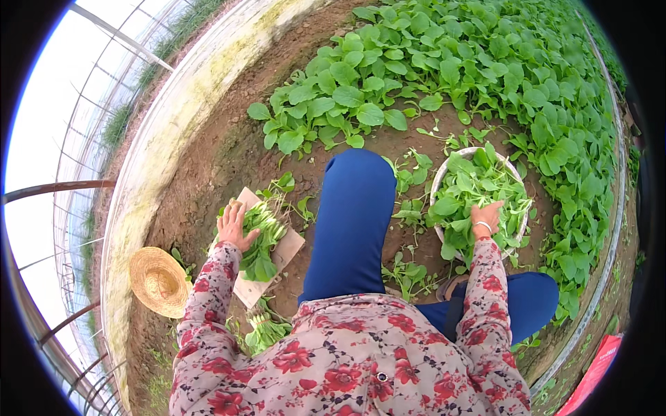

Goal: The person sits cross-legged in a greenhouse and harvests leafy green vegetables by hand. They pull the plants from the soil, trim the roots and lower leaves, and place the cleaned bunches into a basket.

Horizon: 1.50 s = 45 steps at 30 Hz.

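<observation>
My left hand (235,228) lies palm down across a pile of leafy greens (264,224) with pale stems and roots, its thumb spread from the fingers. Under the pile is a flat board (287,248) on the soil. To the right, my right hand (486,217) reaches into a round, pale-rimmed basket (438,188) heaped with loose green seedlings (468,182). Its index finger extends over the leaves while the other fingers curl down. Whether leaves are pinched beneath them is hidden.
Between my hands rises my bent knee (356,208). A straw hat (160,281) lies at left beside a low wall (171,130). Another bundle of greens (266,328) sits near my left side. Dense leafy plants (468,62) grow ahead and right, bordered by a pale pipe (616,208).
</observation>
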Tool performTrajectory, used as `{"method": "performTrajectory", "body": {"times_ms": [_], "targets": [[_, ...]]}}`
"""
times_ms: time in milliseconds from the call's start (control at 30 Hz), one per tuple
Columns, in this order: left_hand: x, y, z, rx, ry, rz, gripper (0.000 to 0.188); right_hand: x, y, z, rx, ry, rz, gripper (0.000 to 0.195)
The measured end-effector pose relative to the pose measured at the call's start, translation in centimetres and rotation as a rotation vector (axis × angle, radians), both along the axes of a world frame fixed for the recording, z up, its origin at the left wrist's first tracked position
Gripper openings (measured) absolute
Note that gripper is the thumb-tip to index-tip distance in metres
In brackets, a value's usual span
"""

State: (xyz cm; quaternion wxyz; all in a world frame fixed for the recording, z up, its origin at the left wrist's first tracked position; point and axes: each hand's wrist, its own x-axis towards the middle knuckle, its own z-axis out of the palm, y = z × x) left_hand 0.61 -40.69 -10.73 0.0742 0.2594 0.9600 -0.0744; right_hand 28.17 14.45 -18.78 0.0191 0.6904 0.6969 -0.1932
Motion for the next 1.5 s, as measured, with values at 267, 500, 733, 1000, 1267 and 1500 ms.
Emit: {"method": "performTrajectory", "body": {"times_ms": [267,500,733,1000,1267,1500], "targets": [[-3.9,9.8,12.1,0.544,0.484,-0.302,0.048,2.9,6.9,-1.0,0.152,0.384,-0.044,0.043],[-0.2,32.8,18.3,1.008,0.349,-0.895,0.037,2.0,8.4,15.4,-0.115,0.807,0.516,0.041],[9.3,47.6,14.0,1.029,-0.904,-0.886,0.046,4.7,6.5,23.6,-0.477,1.162,0.62,0.046],[12.7,51.4,10.4,1.305,-1.503,-0.492,0.038,1.8,5.8,19.5,-0.307,1.27,0.471,0.036],[13.5,51.8,10.3,1.294,-1.232,-0.522,0.047,1.1,4.5,18.6,-0.117,1.347,0.364,0.029],[13.5,51.0,11.4,1.154,-1.018,-0.613,0.058,1.0,3.6,18.9,-0.267,1.489,0.304,0.037]]}}
